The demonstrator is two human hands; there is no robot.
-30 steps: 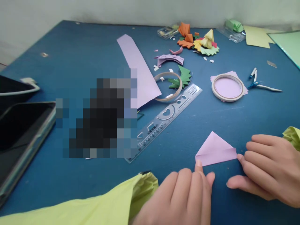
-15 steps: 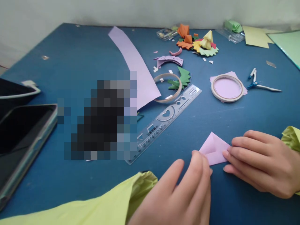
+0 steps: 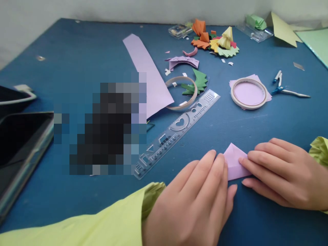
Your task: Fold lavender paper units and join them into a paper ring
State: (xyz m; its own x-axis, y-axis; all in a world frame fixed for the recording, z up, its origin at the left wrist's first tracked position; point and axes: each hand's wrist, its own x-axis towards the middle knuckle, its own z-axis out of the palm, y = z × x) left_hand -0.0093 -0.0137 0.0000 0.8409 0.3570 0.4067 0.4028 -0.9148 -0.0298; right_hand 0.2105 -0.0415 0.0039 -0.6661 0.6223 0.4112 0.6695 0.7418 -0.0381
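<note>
A small folded lilac paper [image 3: 233, 162] lies on the blue table [image 3: 77, 61] near the front edge. My left hand [image 3: 194, 201] lies over its left part, fingers stretched flat and pressing down. My right hand [image 3: 282, 177] presses its right part with extended fingertips. Most of the paper is hidden under both hands; only a small pointed piece shows between them.
A clear stencil ruler [image 3: 176, 133] lies just left of the hands. Behind are two tape rings [image 3: 181, 93] [image 3: 249, 93], a long lilac strip [image 3: 148, 73], a compass [image 3: 288, 89], coloured paper shapes [image 3: 215, 41] and dark tablets [image 3: 20, 143] at the left.
Both hands have moved together over the lilac paper. The wide triangle seen before is folded smaller, and less of it shows now.
</note>
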